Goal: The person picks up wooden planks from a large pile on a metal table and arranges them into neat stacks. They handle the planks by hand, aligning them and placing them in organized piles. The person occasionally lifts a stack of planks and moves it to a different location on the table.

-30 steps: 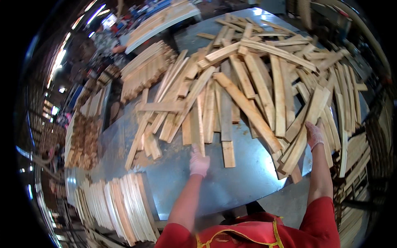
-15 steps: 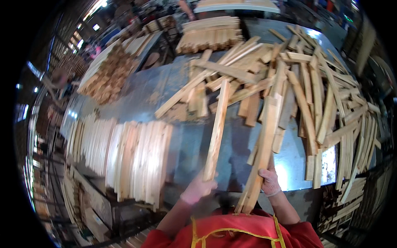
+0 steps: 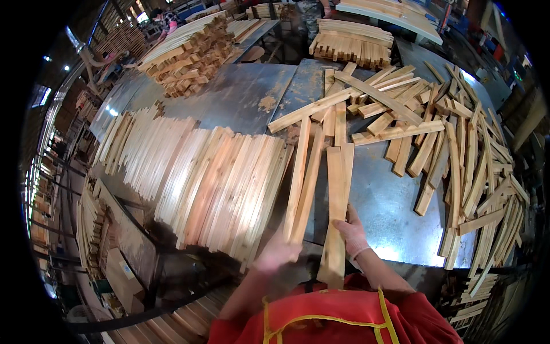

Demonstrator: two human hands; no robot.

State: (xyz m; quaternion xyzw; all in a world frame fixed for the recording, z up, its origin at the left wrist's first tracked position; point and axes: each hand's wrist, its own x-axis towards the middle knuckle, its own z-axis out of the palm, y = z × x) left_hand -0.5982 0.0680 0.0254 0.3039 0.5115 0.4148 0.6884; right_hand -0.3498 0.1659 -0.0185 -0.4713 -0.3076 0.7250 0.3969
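My left hand [image 3: 277, 252], somewhat blurred, grips the near ends of two narrow wooden strips [image 3: 302, 183] that point away from me. Fingers of my right hand [image 3: 352, 230] are closed around wooden boards [image 3: 338, 195], which overlap lengthwise and whose near ends reach close to my red apron [image 3: 326, 312]. Left of my left hand lies a tight row of wooden strips [image 3: 223, 192], set side by side on the metal table [image 3: 246, 94]. A jumbled heap of loose wooden strips [image 3: 452, 143] covers the table's right side.
Stacked wood [image 3: 186, 57] stands at the far left, and another neat stack [image 3: 352, 46] at the back. A person [image 3: 166, 23] is in the far left background. More wood pieces [image 3: 472, 298] sit below the table at right.
My left hand now holds two strips where one showed before. The boards in my right hand have come closer to them. The view has swung left, showing more of the row.
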